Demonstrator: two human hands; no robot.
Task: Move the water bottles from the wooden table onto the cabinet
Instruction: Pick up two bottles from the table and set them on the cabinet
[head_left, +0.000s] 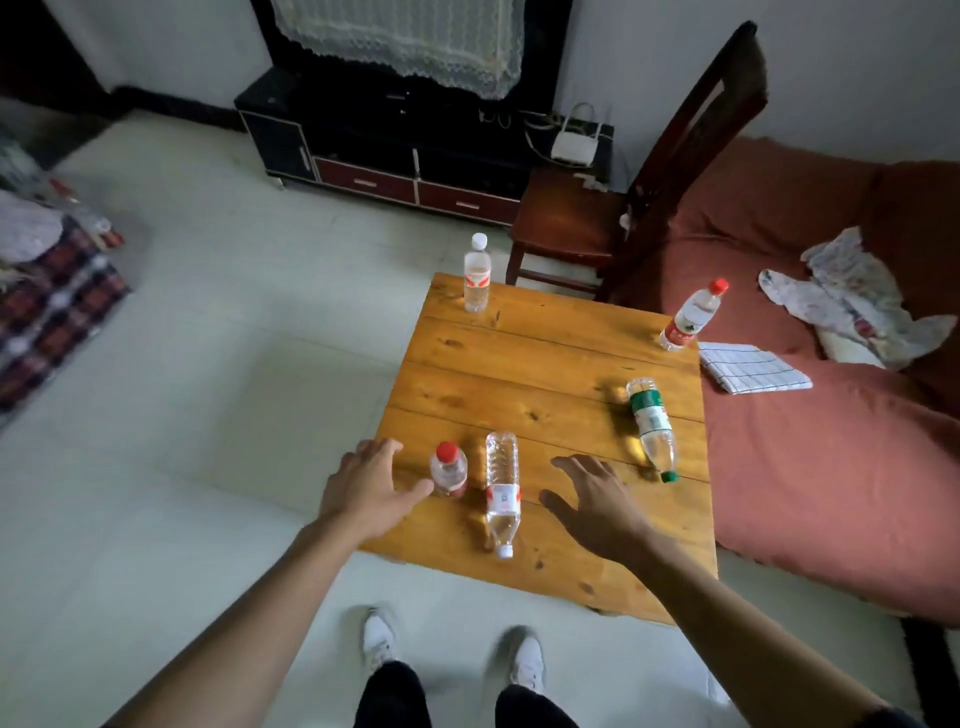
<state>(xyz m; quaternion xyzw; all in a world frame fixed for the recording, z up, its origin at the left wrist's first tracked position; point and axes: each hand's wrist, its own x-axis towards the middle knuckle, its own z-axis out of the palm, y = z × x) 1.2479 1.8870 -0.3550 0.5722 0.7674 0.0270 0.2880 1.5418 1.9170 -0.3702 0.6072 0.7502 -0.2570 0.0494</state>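
1. Head view: my left hand (370, 486) reaches with fingers spread and relaxed, thumb just beside the small upright red-capped bottle (449, 470), gripping nothing. My right hand (592, 501) hovers loose-fingered and empty over the wooden table (524, 364).
2. Between the two hands a clear bottle (502, 491) lies on its side, cap toward me.
3. Just beyond my right hand lies the green-label bottle (652, 423), also toppled. Farther out, a white-capped bottle (477, 275) stands at the far edge, and a red-label bottle (691, 317) stands at the far right corner.
4. I judge the task barely begun: five bottles remain on the table, and I see none on the dark cabinet (395, 140) across the pale floor (208, 332), well beyond both hands.
5. A wooden chair (623, 208) stands past the table; to the right of my right hand is a bed with a reddish cover (810, 467) and a folded checked cloth (753, 366).
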